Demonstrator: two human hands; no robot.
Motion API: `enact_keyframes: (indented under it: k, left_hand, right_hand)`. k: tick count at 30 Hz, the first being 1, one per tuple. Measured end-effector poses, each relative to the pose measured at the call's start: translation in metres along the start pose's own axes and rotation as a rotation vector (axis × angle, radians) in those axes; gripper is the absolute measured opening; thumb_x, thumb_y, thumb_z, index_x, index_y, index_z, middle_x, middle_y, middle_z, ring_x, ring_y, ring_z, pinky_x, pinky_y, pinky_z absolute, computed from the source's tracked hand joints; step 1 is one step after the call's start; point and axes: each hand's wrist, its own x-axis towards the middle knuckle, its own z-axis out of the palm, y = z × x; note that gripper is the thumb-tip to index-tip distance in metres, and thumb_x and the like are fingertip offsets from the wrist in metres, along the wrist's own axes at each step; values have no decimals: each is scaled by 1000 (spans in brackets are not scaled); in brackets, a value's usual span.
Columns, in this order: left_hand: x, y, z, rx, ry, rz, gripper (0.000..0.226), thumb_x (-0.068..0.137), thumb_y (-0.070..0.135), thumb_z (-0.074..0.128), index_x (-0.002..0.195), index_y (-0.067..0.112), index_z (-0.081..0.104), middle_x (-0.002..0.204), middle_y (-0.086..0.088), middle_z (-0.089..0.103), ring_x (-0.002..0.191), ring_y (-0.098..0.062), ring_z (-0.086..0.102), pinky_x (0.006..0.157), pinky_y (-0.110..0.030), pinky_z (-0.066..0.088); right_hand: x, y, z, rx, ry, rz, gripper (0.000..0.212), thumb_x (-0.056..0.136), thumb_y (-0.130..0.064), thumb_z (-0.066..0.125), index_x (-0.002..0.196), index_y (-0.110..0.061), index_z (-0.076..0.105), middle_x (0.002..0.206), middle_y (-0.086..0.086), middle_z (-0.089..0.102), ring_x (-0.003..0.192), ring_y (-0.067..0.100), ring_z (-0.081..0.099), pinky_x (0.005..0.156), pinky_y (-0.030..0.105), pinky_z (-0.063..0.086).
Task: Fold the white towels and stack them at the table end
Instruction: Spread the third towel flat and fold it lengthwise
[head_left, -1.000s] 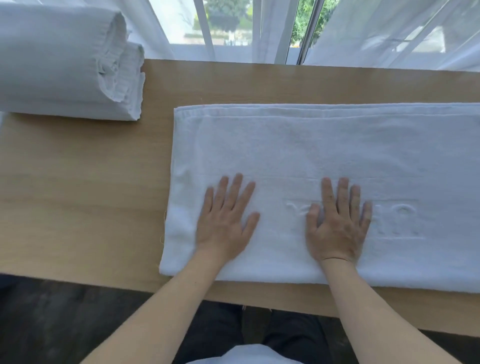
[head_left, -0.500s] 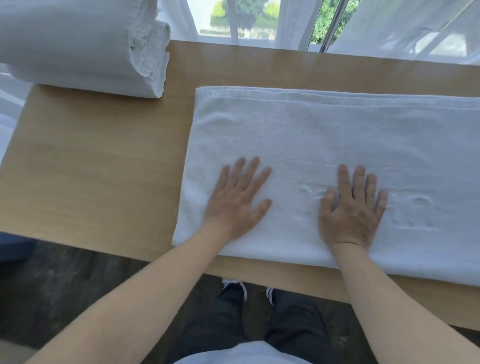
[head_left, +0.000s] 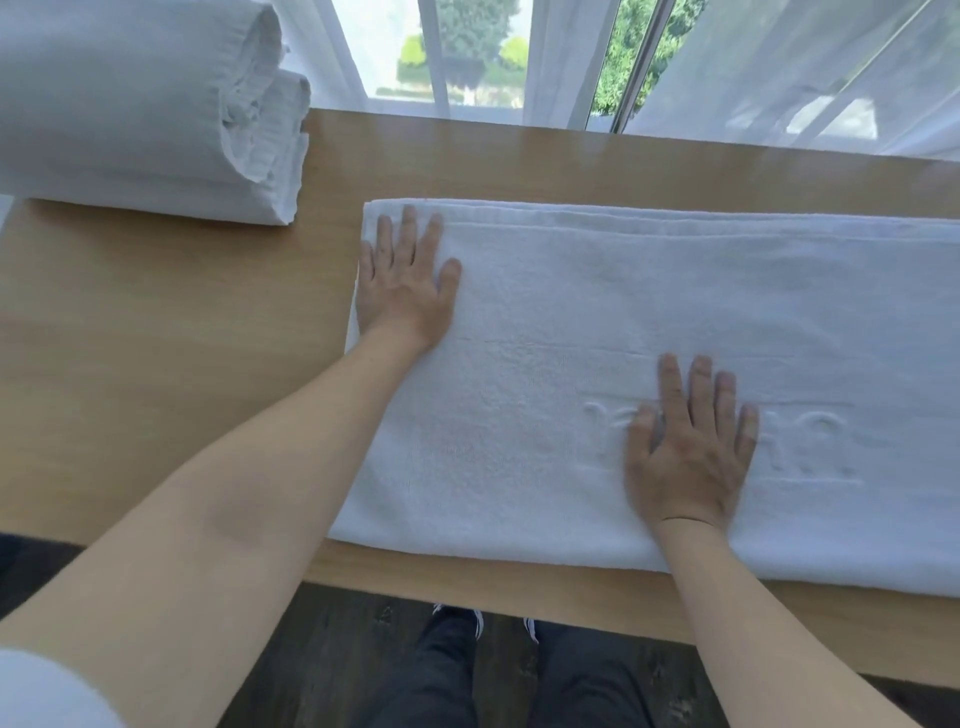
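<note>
Towel (head_left: 649, 322) white terry cloth, matt, embossed; table (head_left: 156, 364) smooth light wood

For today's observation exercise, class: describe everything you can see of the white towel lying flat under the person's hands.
The white towel is a thick, looped terry cloth, folded into a long band lying flat on the wooden table, running out of view to the right. Layered edges show along its far side; raised woven letters mark its near part. The left hand lies flat by its far left corner; the right hand presses flat over the lettering. It lies apart from the folded towels at the table end.
</note>
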Motion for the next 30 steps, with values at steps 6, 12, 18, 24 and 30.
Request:
enact_keyframes:
  k: [6, 12, 18, 24, 30]
  left_hand:
    - [-124, 48, 24, -205, -7, 286, 64, 104, 50, 20, 162, 24, 9, 169, -5, -3, 155, -25, -10, 125, -44, -7]
    - [-184, -13, 51, 80, -62, 220, 65, 100, 58, 3, 157, 36, -20, 165, 7, -27, 150, -15, -29, 123, -40, -15]
    - [-170, -29, 39, 59, -32, 58, 69, 98, 56, -1, 158, 27, -17, 165, 1, -27, 149, -22, -32, 121, -42, -19]
    - [-178, -8, 51, 54, -46, 300, 65, 100, 61, 5, 158, 37, -13, 167, 7, -21, 151, -15, -25, 123, -40, -14]
    - [-145, -44, 34, 29, -38, 117, 69, 98, 60, -1, 157, 31, -20, 164, 5, -30, 147, -16, -36, 122, -40, -17]
  right_hand:
    - [0, -2, -4, 8, -22, 10, 60, 100, -45, 26, 158, -33, 24, 167, 1, 18, 154, 23, 11, 124, 46, 0]
    - [-1, -2, -4, -4, -31, 20, 60, 99, -46, 23, 158, -34, 22, 167, -1, 17, 154, 22, 9, 125, 45, -1]
    - [-2, -4, -7, 27, -18, 16, 59, 100, -45, 23, 158, -33, 26, 167, 1, 19, 154, 24, 12, 124, 47, 3]
    - [-4, -4, -6, 24, -29, 14, 60, 100, -48, 17, 159, -33, 21, 167, 0, 15, 154, 22, 8, 125, 46, 1]
    - [-4, -8, -10, 4, -49, 11, 63, 98, -46, 21, 159, -30, 22, 168, 3, 14, 154, 26, 8, 124, 48, 1]
